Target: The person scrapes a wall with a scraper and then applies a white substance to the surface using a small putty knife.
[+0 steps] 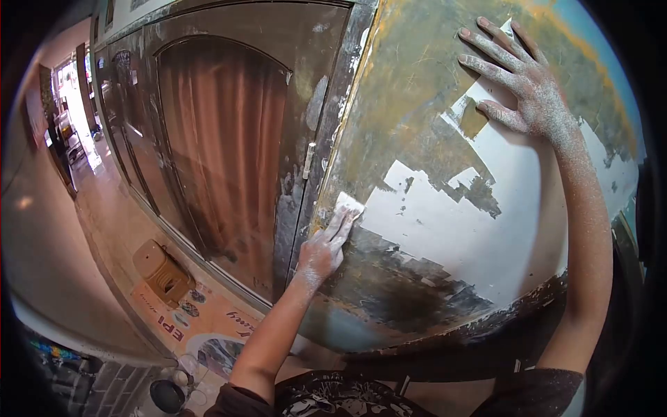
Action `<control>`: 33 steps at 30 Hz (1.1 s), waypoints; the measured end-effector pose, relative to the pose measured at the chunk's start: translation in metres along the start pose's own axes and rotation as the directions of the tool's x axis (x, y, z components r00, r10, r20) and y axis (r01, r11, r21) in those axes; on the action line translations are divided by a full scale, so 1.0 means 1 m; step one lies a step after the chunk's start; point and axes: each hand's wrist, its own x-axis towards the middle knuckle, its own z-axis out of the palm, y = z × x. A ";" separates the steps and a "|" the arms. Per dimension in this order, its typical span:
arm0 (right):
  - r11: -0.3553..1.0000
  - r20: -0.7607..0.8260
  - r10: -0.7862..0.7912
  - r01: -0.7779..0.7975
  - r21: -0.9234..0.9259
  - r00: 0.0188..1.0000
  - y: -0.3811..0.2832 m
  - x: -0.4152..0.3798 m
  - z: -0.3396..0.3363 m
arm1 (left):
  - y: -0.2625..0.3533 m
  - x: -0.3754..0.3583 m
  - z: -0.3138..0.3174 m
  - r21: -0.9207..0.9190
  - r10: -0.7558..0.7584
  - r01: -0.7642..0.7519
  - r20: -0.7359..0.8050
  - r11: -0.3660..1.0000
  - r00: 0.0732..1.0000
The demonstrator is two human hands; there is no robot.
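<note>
My left hand (321,254), coated in white dust, is closed around a small flat white piece (349,203) whose exact kind I cannot make out. It presses that piece against the wall near the door frame, at the left edge of a white patch (431,222). Higher up on the right, my right hand (531,94) lies flat on the wall (410,83) with its fingers spread, holding nothing. White dust covers it and the forearm. The wall around both hands is mottled olive-brown, with ragged-edged white areas.
Left of the wall stands a dark worn door (299,125) with a reddish-brown curtain (229,139) behind its panel. A brown plastic stool (163,271) and a printed banner (222,323) are on the floor. A dark round container (167,396) sits lower left.
</note>
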 end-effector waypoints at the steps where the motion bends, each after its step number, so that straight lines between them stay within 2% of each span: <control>1: 1.000 0.001 -0.001 0.001 -0.002 1.000 0.001 0.000 0.000 | 0.004 0.006 -0.003 0.021 -0.009 0.009 0.025 1.000 1.000; 4: 1.000 0.012 -0.007 0.007 0.000 1.000 -0.001 0.001 -0.001 | 0.006 0.006 -0.009 0.040 -0.031 0.027 0.107 0.999 0.994; 8: 1.000 -0.017 0.002 -0.002 -0.002 1.000 0.001 -0.002 0.007 | 0.003 0.005 -0.006 0.002 -0.011 0.011 0.066 1.000 0.998; 9: 1.000 -0.022 -0.001 0.001 0.006 1.000 0.000 -0.001 0.005 | 0.009 0.012 -0.014 0.010 -0.049 0.048 0.132 0.999 0.990; 12: 0.999 -0.023 -0.043 0.043 0.021 0.999 0.003 0.002 0.000 | 0.013 0.020 -0.020 0.028 -0.059 0.055 0.167 0.998 0.984; 14: 0.999 0.006 -0.024 0.024 0.023 1.000 0.002 0.002 -0.001 | 0.013 0.014 -0.011 -0.007 -0.046 0.048 0.135 0.999 0.990; 16: 1.000 0.034 0.003 -0.003 0.022 0.999 0.002 -0.001 0.000 | 0.012 0.016 -0.008 -0.069 0.029 -0.032 -0.054 0.997 0.998; 17: 1.000 0.029 0.003 -0.003 0.002 1.000 0.001 -0.002 0.001 | 0.011 0.016 -0.008 -0.064 0.004 -0.003 0.007 0.998 1.000; 20: 1.000 -0.003 -0.023 0.023 -0.022 1.000 0.004 -0.001 0.003 | 0.012 0.022 -0.014 -0.074 -0.012 0.013 0.018 0.997 1.000; 26: 0.997 -0.052 -0.048 0.045 -0.056 0.998 -0.007 -0.004 0.015 | 0.012 0.021 -0.011 -0.084 0.006 -0.010 -0.040 0.996 0.999; 28: 0.989 -0.061 -0.148 0.149 0.013 0.987 -0.019 -0.004 0.024 | 0.012 0.021 -0.009 -0.070 -0.013 0.012 -0.018 0.997 1.000; 29: 0.980 -0.087 -0.143 0.153 0.126 0.986 -0.026 -0.003 0.027 | 0.012 0.022 -0.010 -0.068 -0.012 0.010 -0.022 0.998 1.000; 33: 0.970 -0.041 -0.184 0.188 0.156 0.982 -0.035 0.004 0.022 | 0.012 0.019 -0.014 -0.054 -0.005 0.004 -0.020 0.999 1.000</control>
